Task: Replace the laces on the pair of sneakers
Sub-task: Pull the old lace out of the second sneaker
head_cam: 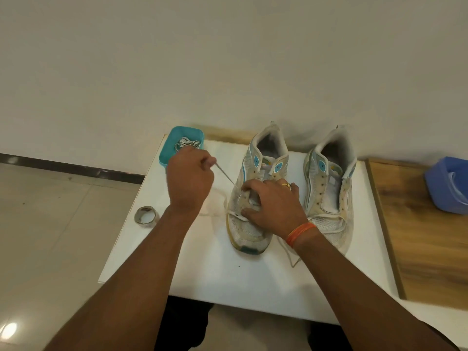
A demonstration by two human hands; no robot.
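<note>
Left hand (pixel 190 178) pinches lace (pixel 225 175), pulling it taut out of the eyelets. Right hand (pixel 273 206) grips left sneaker (pixel 249 231) underneath, steadying it.

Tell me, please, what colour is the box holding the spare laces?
Teal, seen in the head view.
</note>
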